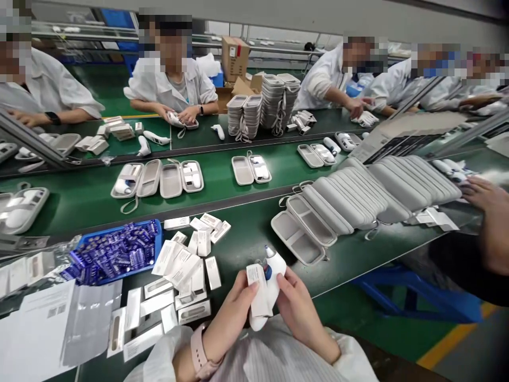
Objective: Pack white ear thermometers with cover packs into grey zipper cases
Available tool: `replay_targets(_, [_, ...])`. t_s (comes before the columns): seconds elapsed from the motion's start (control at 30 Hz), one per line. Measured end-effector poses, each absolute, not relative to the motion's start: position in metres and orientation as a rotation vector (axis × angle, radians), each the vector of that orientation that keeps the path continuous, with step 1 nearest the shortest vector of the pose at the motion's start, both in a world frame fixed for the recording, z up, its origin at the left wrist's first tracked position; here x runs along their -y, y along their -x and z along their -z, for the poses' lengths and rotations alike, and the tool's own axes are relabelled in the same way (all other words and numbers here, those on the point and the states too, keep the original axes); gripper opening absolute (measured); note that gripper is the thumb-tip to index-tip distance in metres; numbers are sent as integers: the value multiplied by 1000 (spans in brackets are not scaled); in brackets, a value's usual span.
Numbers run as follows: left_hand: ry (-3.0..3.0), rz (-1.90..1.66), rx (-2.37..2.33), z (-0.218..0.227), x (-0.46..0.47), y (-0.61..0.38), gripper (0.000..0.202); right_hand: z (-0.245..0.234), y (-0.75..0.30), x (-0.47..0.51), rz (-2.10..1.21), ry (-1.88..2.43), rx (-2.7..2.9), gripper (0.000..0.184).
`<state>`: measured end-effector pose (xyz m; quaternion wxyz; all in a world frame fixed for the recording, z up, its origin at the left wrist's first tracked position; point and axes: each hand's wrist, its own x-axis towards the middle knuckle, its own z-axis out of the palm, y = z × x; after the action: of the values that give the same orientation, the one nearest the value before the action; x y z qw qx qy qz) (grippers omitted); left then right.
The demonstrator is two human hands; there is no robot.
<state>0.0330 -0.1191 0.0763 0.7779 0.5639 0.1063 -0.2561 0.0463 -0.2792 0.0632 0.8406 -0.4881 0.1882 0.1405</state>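
In my left hand (238, 300) is a small white box (258, 292) with printed lines, its fingers closed around it. My right hand (298, 302) grips a white ear thermometer (275, 273) with a pointed grey tip and a blue button. Box and thermometer are side by side in front of my body, the box overlapping part of the thermometer. Many similar white boxes (183, 265) lie loosely piled to the left of my hands. An open grey zip case (298, 239) lies beyond my right hand, at the near end of a row of cases.
A blue tray (158, 239) holds purple-wrapped packets. Stacked grey cases (350, 196) run along the right. Open cases with thermometers (191, 175) sit on the green conveyor belt (214, 199). Papers (43, 323) lie at left. Co-workers sit across; another person's hand (487, 199) is at right.
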Motion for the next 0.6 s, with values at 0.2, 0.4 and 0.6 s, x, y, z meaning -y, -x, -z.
replay_targets(0.2, [-1795,454,-48,-79,149,-55,22,-45,-37,290,-97,960,-527,43])
replay_targets(0.4, [-2186,480,375,-92,183,-87,19,-34,-38,329,9,1048,-566,53])
replay_targets(0.6, [-2247,487,69,-52,214,-159,43,-27,-53,378,288,1114,-639,58])
